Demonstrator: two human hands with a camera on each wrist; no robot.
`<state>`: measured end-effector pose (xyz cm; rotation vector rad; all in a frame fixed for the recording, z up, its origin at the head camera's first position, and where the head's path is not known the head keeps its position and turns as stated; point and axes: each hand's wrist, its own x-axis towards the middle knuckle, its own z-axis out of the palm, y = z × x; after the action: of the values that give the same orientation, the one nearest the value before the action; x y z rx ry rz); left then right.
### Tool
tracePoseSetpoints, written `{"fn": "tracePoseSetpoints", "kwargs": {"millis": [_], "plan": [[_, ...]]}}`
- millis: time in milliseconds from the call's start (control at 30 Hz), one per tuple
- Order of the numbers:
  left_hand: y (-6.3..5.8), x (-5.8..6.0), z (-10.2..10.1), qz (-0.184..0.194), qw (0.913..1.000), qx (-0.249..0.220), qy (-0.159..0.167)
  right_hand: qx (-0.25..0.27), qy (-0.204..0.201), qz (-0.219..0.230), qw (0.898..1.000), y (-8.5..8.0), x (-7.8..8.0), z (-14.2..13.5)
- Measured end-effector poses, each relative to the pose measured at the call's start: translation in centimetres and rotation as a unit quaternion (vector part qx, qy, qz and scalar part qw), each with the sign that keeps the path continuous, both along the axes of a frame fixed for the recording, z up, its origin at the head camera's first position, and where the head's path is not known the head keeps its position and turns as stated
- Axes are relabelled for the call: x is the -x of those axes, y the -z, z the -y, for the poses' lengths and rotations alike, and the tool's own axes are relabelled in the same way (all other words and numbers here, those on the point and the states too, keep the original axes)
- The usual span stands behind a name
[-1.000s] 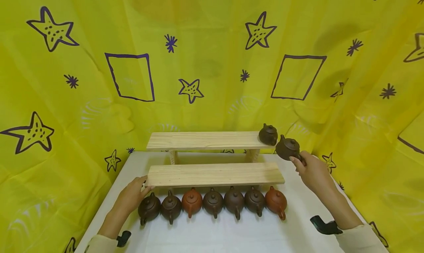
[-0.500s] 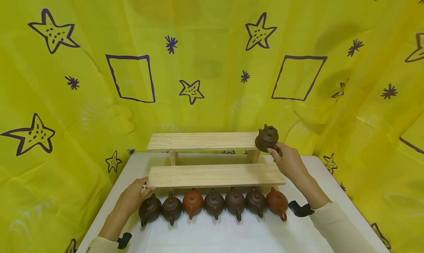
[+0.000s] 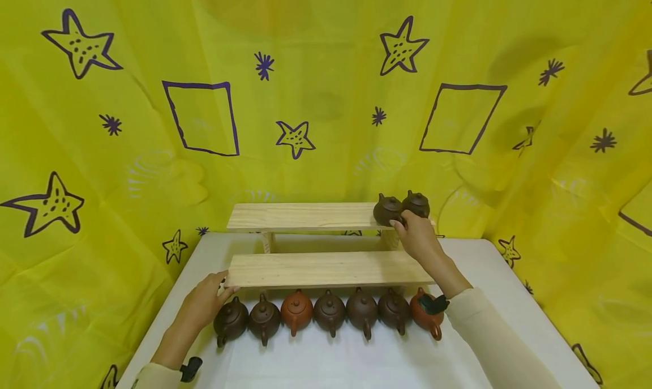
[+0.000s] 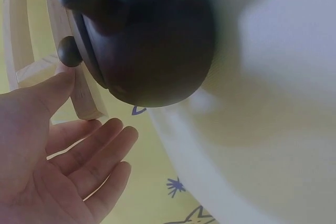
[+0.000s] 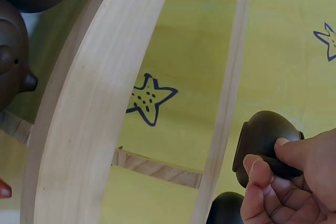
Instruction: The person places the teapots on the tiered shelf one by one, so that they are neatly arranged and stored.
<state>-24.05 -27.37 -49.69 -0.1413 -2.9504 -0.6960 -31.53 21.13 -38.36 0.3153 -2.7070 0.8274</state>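
My right hand [image 3: 420, 236] pinches the handle of a dark brown teapot [image 3: 388, 209] at the right part of the upper wooden shelf [image 3: 305, 215]. In the right wrist view, thumb and fingers close on the handle of that teapot [image 5: 268, 129]; whether its base touches the board I cannot tell. Just right of it stands another dark teapot [image 3: 416, 202], partly behind my hand. My left hand [image 3: 201, 301] rests at the left end of the lower shelf [image 3: 331, 268]. In the left wrist view its loosely extended fingers [image 4: 100, 156] and thumb touch the board's end.
Along the front of the lower shelf, several teapots stand in a row on the white table [image 3: 331, 366], dark brown ones such as the leftmost teapot [image 3: 231, 319] and two reddish ones, including a red teapot [image 3: 296, 311]. A yellow patterned curtain [image 3: 326, 94] surrounds the table.
The right hand has carried the dark teapot leftward, past the front of the standing one, to a spot at its left on the upper shelf. The left hand has stayed put.
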Motion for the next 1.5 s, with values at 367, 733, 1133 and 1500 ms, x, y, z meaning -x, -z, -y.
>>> {"fn": "tracePoseSetpoints", "kwargs": {"millis": [367, 733, 1133, 1500], "plan": [[-0.1, 0.0, 0.1, -0.005, 1.0, 0.001, 0.002, -0.009, 0.017, 0.014, 1.0, 0.2, 1.7, 1.2], [-0.3, -0.1, 0.1, -0.021, 0.9998, -0.002, 0.005, -0.017, 0.027, 0.011, 0.999, 0.0, 2.7, 1.3], [-0.2, -0.2, 0.1, -0.013, 0.9999, 0.0, 0.009, -0.028, 0.038, 0.031, 0.998, -0.3, 3.5, 1.3], [-0.3, -0.2, 0.0, -0.006, 1.0, 0.005, 0.006, -0.009, 0.047, 0.052, 0.997, 0.1, 3.1, 0.8]]}}
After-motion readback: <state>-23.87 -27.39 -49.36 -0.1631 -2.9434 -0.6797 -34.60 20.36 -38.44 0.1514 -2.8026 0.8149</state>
